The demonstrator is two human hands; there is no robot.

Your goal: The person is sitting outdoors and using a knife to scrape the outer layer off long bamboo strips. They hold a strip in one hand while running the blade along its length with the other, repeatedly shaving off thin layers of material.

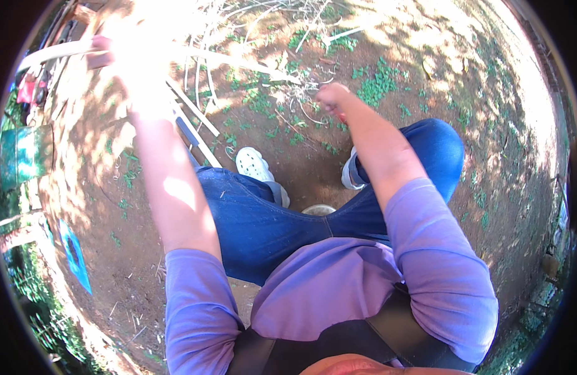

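Observation:
My left hand (102,52) is stretched out at the far left, partly washed out by glare, its fingers closed round a long pale strip (241,62) that looks like split wood or cane. The strip runs from the left rim across toward my right hand (332,97). That hand is closed in a fist near the strip's right end, and what it grips is hidden. A small red thing (342,117) shows below the fist; I cannot tell whether it is held or worn. Thin curled shavings (301,97) lie beside the fist.
Several pale strips (198,112) lie on the earth by my left leg, with more (257,15) scattered farther off. I sit with knees apart, my white clog (254,164) between them. A blue piece (75,256) and a green box-like thing (26,156) are at left.

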